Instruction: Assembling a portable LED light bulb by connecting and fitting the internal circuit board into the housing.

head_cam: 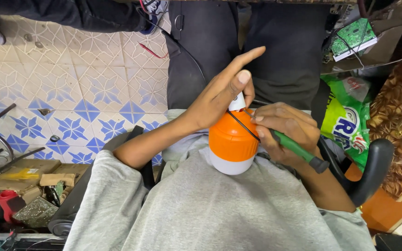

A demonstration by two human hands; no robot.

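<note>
Bulb point(231, 144), orange above and white below, sits at frame centre against the grey shirt point(219, 209). The left hand point(219, 95) closes its grip on the bulb's top, forefinger stretched out. The right hand point(287, 130) grips a green-handled screwdriver point(298, 148) just beside it, tip near a black wire point(243, 125).

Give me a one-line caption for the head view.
Left hand steadies an orange-and-white bulb housing on the lap while the right hand works a green-handled tool at its top.
</note>
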